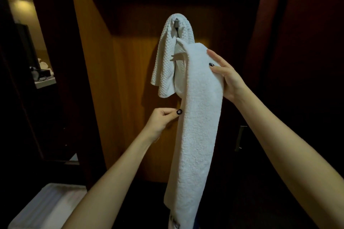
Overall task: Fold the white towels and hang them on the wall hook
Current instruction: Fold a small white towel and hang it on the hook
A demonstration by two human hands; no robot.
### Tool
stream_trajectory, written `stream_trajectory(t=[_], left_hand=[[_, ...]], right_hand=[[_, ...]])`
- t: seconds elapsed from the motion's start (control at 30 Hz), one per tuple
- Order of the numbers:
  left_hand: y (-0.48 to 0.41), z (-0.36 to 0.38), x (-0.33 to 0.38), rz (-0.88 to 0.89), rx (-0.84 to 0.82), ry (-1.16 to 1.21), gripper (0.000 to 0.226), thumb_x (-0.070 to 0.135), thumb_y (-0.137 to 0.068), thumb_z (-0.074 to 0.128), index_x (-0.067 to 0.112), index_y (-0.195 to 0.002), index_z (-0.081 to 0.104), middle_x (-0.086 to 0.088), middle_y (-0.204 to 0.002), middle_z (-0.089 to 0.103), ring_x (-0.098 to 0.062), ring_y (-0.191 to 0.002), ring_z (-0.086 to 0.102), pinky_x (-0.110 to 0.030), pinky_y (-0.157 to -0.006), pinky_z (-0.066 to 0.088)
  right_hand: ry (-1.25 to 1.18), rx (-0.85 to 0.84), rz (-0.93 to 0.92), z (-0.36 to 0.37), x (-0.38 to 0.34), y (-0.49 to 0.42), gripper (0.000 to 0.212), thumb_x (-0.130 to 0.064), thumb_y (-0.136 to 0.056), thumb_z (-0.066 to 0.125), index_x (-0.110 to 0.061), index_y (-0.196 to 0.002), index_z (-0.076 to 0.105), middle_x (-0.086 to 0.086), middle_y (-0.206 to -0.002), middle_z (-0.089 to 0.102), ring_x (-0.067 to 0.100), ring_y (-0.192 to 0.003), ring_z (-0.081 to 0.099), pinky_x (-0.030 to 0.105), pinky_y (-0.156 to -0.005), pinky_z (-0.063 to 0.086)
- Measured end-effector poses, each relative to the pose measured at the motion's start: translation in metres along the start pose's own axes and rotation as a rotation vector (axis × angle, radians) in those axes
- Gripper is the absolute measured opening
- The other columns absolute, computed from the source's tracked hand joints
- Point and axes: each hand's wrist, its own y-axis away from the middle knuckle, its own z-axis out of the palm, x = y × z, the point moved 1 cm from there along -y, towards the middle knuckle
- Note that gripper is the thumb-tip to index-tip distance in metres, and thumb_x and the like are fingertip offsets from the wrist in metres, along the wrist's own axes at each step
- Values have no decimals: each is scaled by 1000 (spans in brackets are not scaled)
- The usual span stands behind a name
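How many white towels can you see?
2. A bumpy waffle-weave white towel hangs on the metal wall hook; a long fluffy white towel is held by the left hand and right hand. A small white shape far left is too blurry to tell.

Entry: own body only. My left grip (162, 119) and right grip (227, 78) are bare hands. Left forearm (111, 173) and right forearm (279, 135) are bare along the whole length in view, down to the picture's lower edge, with a slim, smooth outline. Left thumbnail (179, 111): dark polish, near black, glossy, with a small pale mark at its centre, too small to read its shape. Right thumbnail (211, 64): same dark polish, short rounded tip, a tiny pale glint. Other nails are hidden from my view.
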Motion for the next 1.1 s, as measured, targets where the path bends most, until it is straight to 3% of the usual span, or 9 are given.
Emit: stream_trajectory(t=[0.1, 0.23, 0.37, 0.5, 0.63, 0.8, 0.9, 1.03, 1.1], left_hand=[[0, 6, 10, 58, 10, -100, 4, 24, -68, 79, 23, -71, 77, -18, -81, 65, -26, -78, 50, -33, -73, 37], [2, 17, 19, 275, 76, -321, 17, 3, -75, 77, 17, -71, 69, 8, -70, 65, -3, -66, 57, -17, -67, 47], [7, 20, 18, 628, 167, -676, 12, -1, -85, 62, 7, -94, 60, 2, -90, 54, -10, -78, 53, -23, -70, 45], [9, 19, 5, 678, 168, -725, 25, -12, -81, 54, 2, -99, 65, -5, -103, 49, -13, -88, 52, -26, -72, 47], [11, 18, -2, 616, 231, -720, 22, -16, -80, 54, -5, -91, 70, -20, -94, 64, -15, -86, 59, -26, -77, 47], [18, 24, -12, 337, 116, -413, 19, 7, -98, 48, -1, -105, 64, -13, -103, 59, -9, -93, 56, -12, -80, 41], [8, 31, -23, 216, 92, -494, 34, 25, -89, 66, 3, -112, 56, -5, -106, 50, -12, -96, 53, -15, -79, 42], [-12, 40, -30, 161, 210, -608, 29, 24, -81, 73, 11, -94, 52, 2, -96, 49, -5, -80, 49, -12, -64, 37], [-19, 38, -34, 134, 230, -483, 19, 18, -83, 71, 11, -84, 54, -4, -89, 59, -13, -77, 57, -17, -63, 44]], right_hand=[[-44, -6, 0, -9, -3, 5, 44, 0, -88, 53, -35, -112, 64, 5, -137, 49, 18, -100, 64, 26, -73, 57], [-79, -1, -16, -17, -8, 8, 44, 0, -89, 52, -34, -113, 64, 4, -134, 53, 15, -95, 66, 27, -76, 56], [-87, -11, -31, -21, -16, 6, 44, -1, -88, 53, -36, -113, 65, 1, -133, 55, 14, -98, 67, 29, -81, 55], [-61, -19, -43, -19, -18, 1, 44, -1, -89, 52, -35, -115, 64, 1, -130, 58, 15, -96, 68, 33, -86, 53], [-28, -12, -58, -11, -15, -4, 44, -1, -88, 53, -35, -112, 66, -3, -127, 56, 13, -93, 70, 29, -76, 57], [109, 79, -102, -4, -13, -16, 44, -3, -86, 55, -38, -110, 68, -9, -125, 52, 16, -105, 62, 23, -71, 56], [176, 140, -146, 0, -13, -20, 44, -4, -83, 57, -39, -105, 70, -12, -125, 53, 15, -109, 59, 22, -71, 55], [204, 245, -209, 4, -13, -28, 46, 1, -80, 56, -36, -104, 71, -8, -129, 57, 16, -114, 57, 29, -87, 55], [188, 282, -235, 3, -14, -31, 47, 4, -81, 54, -30, -109, 70, -9, -126, 60, 15, -115, 58, 32, -95, 53]])
